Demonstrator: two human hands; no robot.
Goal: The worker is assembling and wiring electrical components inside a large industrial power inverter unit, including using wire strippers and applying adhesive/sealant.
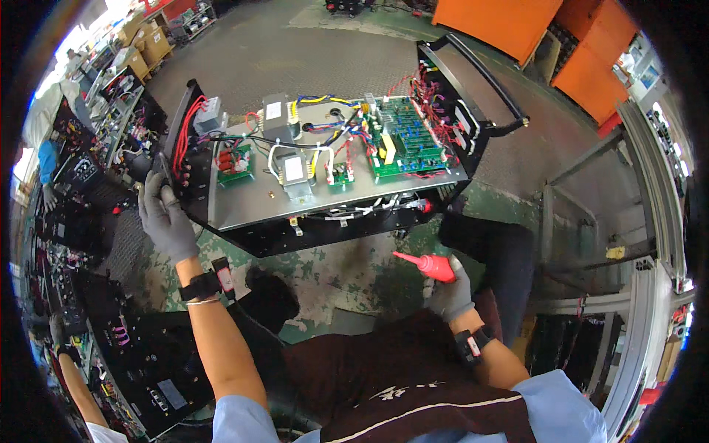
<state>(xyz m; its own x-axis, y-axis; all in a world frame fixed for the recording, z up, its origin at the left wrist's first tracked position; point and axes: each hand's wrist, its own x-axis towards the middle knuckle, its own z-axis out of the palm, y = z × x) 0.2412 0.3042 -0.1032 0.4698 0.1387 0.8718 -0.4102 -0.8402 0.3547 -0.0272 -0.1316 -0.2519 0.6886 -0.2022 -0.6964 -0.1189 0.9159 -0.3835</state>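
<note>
An open electrical chassis (244,212) with a bare metal deck stands in front of me. On its deck sit a large green circuit board (413,140), transformers (294,169) and bundles of coloured wires. My left hand (166,221), in a grey glove, is at the near edge of the black left end panel (185,133), its fingers stretched upward against it. In my gloved right hand (452,295) is a red squeeze bottle (437,268). Its thin nozzle points left, below the chassis's front edge and apart from it.
A black handle (487,77) rises from the chassis's right end. On the left, another person's gloved hands (57,332) are among black units and wiring. Metal frames (642,310) stand at right, orange cabinets (487,26) behind. My dark-trousered knee (495,244) is beside the bottle.
</note>
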